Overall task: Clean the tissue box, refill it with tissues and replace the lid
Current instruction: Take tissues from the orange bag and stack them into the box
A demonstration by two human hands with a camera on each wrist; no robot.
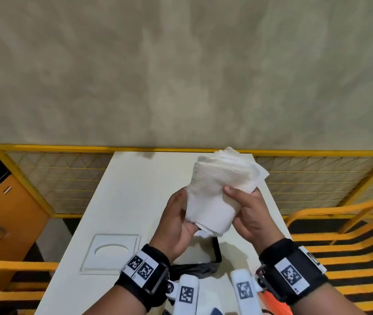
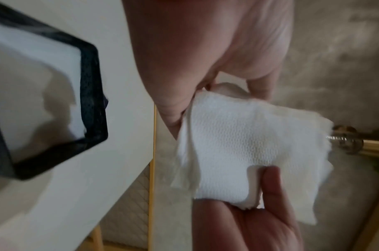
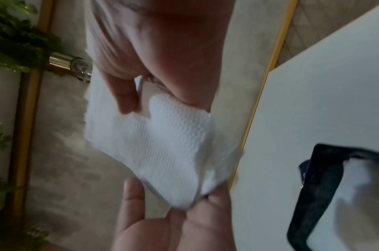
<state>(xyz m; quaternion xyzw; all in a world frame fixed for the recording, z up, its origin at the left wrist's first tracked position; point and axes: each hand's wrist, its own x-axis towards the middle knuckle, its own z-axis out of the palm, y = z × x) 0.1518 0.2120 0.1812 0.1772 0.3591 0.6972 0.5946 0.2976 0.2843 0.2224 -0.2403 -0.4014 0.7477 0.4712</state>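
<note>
Head view: left hand [image 1: 176,220] and right hand [image 1: 248,210] both grip the tissues [image 1: 219,189] above the tissue box [image 1: 216,252].

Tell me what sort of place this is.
Probably an indoor workstation fenced off for recording, not a home: a plain white table, a yellow mesh barrier behind it, and an orange cabinet alongside.

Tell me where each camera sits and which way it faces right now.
Head: above, looking down at the table; both hands and wristbands show, gripping the tissues.
Left wrist: looks along the left hand to the tissues; right fingers show.
Right wrist: looks along the right hand to the tissues.
All three views share the tissues and the black box.
</note>
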